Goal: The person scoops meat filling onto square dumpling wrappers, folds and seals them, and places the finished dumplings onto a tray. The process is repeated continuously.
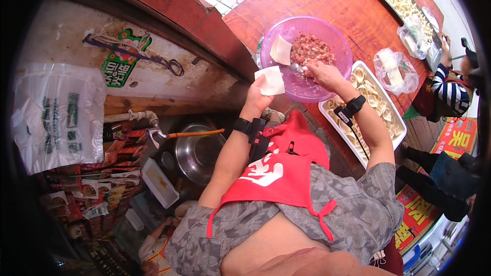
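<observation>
My left hand [258,94] holds a square dough wrapper [271,80] flat beside the near left rim of a purple plastic bowl [341,46]. Inside that bowl lie raw minced meat [310,49] and a stack of wrappers [281,50] leaning at its left side. Over the bowl, my right hand [325,74] grips a small utensil, seemingly a spoon [296,67], whose tip is at the meat; most of its handle is hidden by my fingers. Below my right forearm, a white tray [399,130] holds several rows of folded dumplings [378,109].
The wooden table [368,11] carries a second dumpling tray [402,2] and plastic bags with wrappers [393,69]. A person in striped sleeves [454,92] works at its far right. A red wall ledge [215,32] borders the left, above a metal basin [199,153].
</observation>
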Available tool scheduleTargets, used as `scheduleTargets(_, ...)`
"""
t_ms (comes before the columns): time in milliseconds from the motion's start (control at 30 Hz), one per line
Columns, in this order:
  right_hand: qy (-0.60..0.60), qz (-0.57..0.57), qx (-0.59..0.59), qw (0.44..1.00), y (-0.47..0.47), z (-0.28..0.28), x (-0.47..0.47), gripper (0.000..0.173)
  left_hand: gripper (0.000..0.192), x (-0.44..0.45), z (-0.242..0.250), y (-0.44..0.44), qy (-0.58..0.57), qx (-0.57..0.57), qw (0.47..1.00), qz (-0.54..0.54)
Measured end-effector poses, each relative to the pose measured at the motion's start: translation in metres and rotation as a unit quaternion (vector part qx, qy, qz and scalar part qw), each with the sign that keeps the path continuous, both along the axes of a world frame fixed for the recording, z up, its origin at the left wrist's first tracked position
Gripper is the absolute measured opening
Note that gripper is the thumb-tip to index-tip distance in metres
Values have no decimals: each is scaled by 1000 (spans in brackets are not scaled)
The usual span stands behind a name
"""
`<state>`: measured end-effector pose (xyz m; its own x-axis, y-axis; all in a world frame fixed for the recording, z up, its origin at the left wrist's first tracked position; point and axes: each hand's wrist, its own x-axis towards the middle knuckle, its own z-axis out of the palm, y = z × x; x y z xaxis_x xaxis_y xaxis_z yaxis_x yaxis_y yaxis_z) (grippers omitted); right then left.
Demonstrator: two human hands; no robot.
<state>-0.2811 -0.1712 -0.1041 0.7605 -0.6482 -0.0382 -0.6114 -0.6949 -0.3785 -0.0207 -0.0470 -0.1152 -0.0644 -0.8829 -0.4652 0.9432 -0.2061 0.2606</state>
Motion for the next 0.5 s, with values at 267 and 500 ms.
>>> scheduleTargets(267,102,11,29,994,8,-2,-12,23,49,0,-1,0,0,-7,1000,-1)
scheduleTargets(500,129,-9,44,991,14,31,-25,16,48,-1,-3,-1,-9,7,1000,4)
